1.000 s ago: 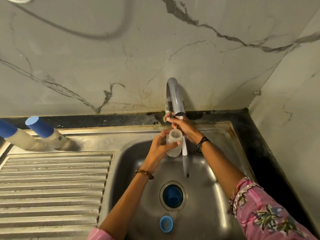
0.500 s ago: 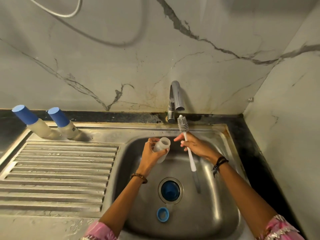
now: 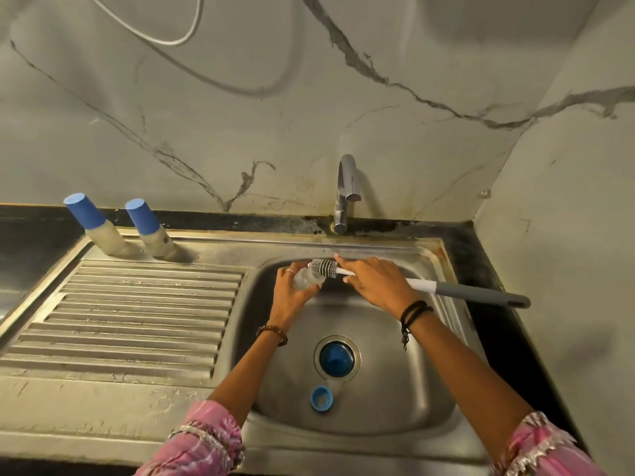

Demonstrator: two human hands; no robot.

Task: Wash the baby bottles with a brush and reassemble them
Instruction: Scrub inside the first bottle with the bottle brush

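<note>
My left hand grips a clear, open baby bottle over the far left of the sink basin. In my right hand I hold a bottle brush by its white shaft; it lies level, with its grey bristle head at the bottle's mouth and its grey handle sticking out to the right. A blue bottle cap sits in the drain. A blue collar ring lies on the basin floor nearer to me. Two capped bottles stand at the back of the drainboard.
The chrome tap rises behind the basin, with no water showing. A ribbed steel drainboard stretches to the left. Marble walls close off the back and right side, and a dark counter edge borders the sink.
My right hand left the tap and turned the brush from upright to level, bringing the bristle head to the bottle's mouth. My left hand shifted the bottle leftward. The camera view pulled back.
</note>
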